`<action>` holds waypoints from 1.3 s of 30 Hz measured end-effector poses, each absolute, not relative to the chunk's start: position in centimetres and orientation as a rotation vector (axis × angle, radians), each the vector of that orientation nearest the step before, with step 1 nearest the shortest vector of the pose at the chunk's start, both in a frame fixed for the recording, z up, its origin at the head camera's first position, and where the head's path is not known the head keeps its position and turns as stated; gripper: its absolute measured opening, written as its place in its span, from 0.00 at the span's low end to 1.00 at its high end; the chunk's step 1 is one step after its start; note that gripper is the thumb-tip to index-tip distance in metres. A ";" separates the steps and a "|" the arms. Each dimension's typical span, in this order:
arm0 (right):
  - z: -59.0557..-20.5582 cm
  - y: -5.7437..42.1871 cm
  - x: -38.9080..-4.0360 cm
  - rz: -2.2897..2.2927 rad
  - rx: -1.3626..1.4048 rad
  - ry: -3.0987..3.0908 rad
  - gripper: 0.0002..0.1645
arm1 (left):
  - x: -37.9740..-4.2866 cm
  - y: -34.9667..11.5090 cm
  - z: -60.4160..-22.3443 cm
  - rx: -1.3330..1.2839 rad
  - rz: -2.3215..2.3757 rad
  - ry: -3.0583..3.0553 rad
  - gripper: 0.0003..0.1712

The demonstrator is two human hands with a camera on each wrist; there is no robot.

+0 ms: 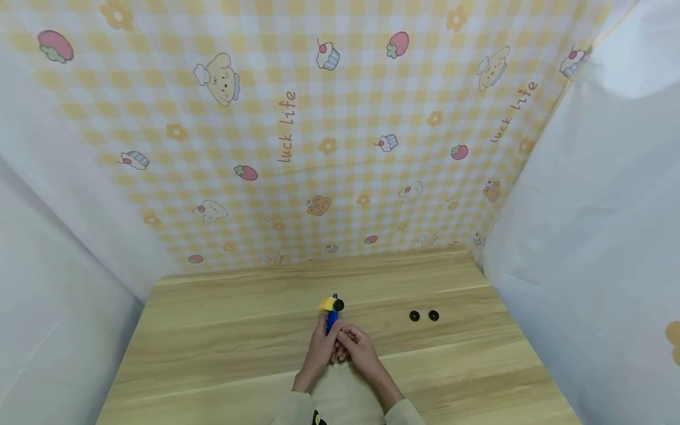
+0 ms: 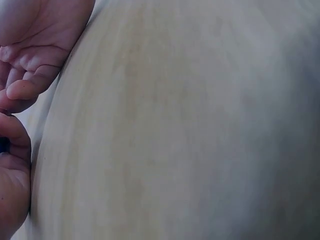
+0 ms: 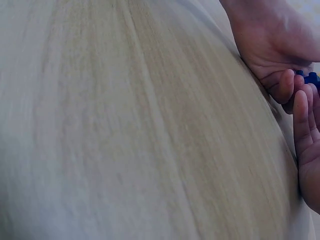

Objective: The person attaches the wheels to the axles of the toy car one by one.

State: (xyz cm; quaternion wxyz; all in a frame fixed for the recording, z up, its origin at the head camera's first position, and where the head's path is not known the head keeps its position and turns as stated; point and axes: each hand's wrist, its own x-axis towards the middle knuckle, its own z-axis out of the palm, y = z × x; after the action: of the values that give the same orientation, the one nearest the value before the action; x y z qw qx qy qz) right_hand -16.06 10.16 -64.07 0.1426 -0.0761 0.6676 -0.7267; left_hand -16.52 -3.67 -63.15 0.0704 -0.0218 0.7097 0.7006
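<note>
A yellow-and-white checked cloth (image 1: 287, 189) printed with cupcakes and strawberries hangs behind the wood-grain tabletop (image 1: 223, 330), beyond the blue toy (image 1: 332, 317) that I take my bearings from. A white sheet (image 1: 79, 206) hangs well off to the toy's left. The person's left hand (image 1: 321, 347), in a pale sleeve (image 1: 296, 408), comes up on the toy's near left side, fingers and thumb closed round its blue body. The toy points away from the person above the middle of the tabletop; at its far end sit a yellow piece (image 1: 326, 304) and a black wheel (image 1: 339, 305). The right hand (image 1: 365, 353), partly curled, is at the toy's near right; I can't tell whether it grips it. Well to the toy's right, two loose black wheels (image 1: 414, 316) lie side by side, slightly apart.
</note>
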 end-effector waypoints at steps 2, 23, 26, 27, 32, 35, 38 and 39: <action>-64.2 10.2 -16.1 -2.086 -0.220 1.917 0.19 | -16.5 -3.7 -63.2 -0.058 2.087 2.140 0.21; -63.7 10.2 -16.4 -1.939 -0.313 1.917 0.32 | -17.0 -3.9 -63.3 -0.042 2.076 2.088 0.28; -63.6 10.0 -16.3 -1.911 -0.330 1.946 0.34 | -17.0 -3.9 -63.2 -0.075 2.121 2.031 0.29; -63.6 9.9 -16.2 -1.902 -0.330 1.954 0.34 | -17.0 -4.0 -63.2 -0.085 2.127 2.016 0.30; -63.3 9.6 -15.9 -1.880 -0.339 1.998 0.30 | -17.0 -4.2 -63.2 -0.116 2.142 1.966 0.30; -63.5 9.6 -15.9 -1.888 -0.366 2.020 0.27 | -17.0 -4.1 -63.1 -0.114 2.119 1.964 0.30; -63.6 9.5 -15.9 -1.899 -0.387 2.030 0.25 | -17.1 -4.1 -63.0 -0.099 2.077 1.972 0.31; -63.7 9.5 -15.9 -1.904 -0.391 2.028 0.25 | -17.2 -4.1 -62.9 -0.092 2.062 1.979 0.31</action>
State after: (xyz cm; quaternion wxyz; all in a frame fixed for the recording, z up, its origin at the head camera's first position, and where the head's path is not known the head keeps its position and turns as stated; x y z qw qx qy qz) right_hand -15.92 9.53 -63.67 0.1653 -0.1372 0.7121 -0.6684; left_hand -17.15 -4.07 -62.94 0.1407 -0.0317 0.6852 0.7139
